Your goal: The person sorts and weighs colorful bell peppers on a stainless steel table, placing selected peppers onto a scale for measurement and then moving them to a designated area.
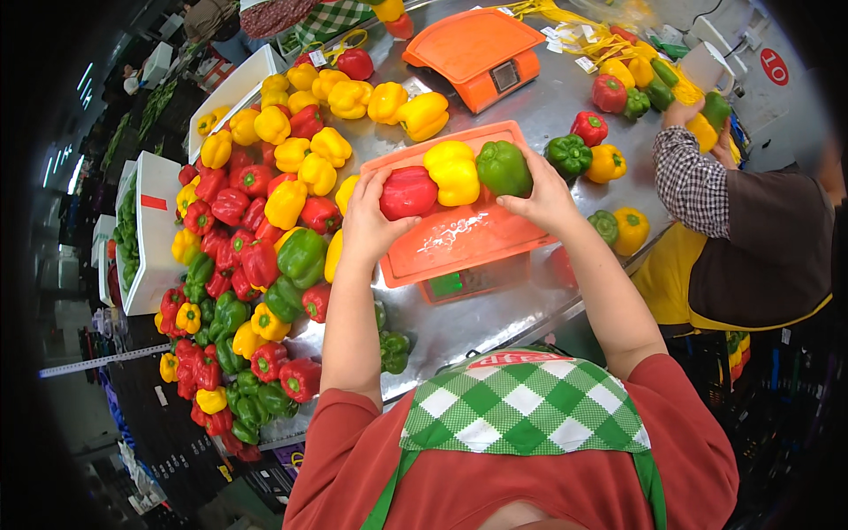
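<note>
A row of three bell peppers lies across the orange pan [457, 232] of a digital scale. My left hand [371, 215] curls around the outer end of the red bell pepper [409, 193]. At the other end, my right hand [546, 199] grips the green bell pepper [503, 169]. Between these two sits a yellow bell pepper [452, 173], touched by neither hand. Below the pan's near edge, the scale's display [446, 285] glows green; its reading is too small to tell.
Loose red, yellow and green peppers [255, 258] are heaped on the metal table [424, 348] to my left, beside white foam boxes [156, 232]. A second orange scale [474, 53] stands farther back. On the right, a co-worker [755, 245] handles peppers near yellow mesh bags [583, 30].
</note>
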Action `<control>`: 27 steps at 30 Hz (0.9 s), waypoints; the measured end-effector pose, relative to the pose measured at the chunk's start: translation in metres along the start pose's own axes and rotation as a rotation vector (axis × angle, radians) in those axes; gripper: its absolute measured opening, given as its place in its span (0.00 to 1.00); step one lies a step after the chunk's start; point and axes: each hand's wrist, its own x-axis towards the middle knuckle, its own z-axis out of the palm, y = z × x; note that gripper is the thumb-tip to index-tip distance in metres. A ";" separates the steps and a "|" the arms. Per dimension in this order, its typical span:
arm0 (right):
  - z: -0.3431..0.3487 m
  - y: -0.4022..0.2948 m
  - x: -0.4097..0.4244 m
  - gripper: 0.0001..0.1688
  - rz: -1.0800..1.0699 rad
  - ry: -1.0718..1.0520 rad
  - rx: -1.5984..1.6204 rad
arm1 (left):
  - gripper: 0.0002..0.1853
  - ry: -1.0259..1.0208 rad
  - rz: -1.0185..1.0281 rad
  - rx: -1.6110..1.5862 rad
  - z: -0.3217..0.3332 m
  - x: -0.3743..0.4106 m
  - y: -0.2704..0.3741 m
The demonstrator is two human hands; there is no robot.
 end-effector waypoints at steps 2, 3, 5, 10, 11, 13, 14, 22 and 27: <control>-0.002 0.002 0.001 0.53 0.008 -0.016 0.044 | 0.47 0.052 -0.041 -0.073 0.005 0.000 -0.005; -0.001 0.004 0.001 0.53 0.013 -0.027 0.067 | 0.47 0.079 -0.085 -0.130 0.007 0.001 -0.007; 0.001 0.007 0.001 0.54 0.010 -0.034 0.069 | 0.47 0.084 -0.075 -0.131 0.010 0.000 -0.009; -0.001 0.008 0.006 0.54 0.012 -0.069 0.068 | 0.50 0.053 -0.003 -0.205 0.017 -0.001 -0.014; -0.002 0.005 0.005 0.52 0.044 -0.087 0.140 | 0.50 0.078 -0.009 -0.314 0.019 -0.002 -0.019; -0.007 -0.001 0.004 0.50 0.113 -0.121 0.281 | 0.49 0.179 -0.183 -0.680 0.019 -0.002 -0.028; -0.008 0.001 0.002 0.48 0.186 -0.104 0.525 | 0.49 0.230 -0.271 -0.862 0.018 -0.003 -0.031; -0.017 0.028 -0.019 0.40 0.315 0.236 1.216 | 0.33 0.446 -0.548 -1.197 0.017 -0.022 -0.054; -0.083 0.091 -0.021 0.42 0.122 0.788 0.762 | 0.30 0.469 -0.562 -1.141 0.008 -0.031 -0.045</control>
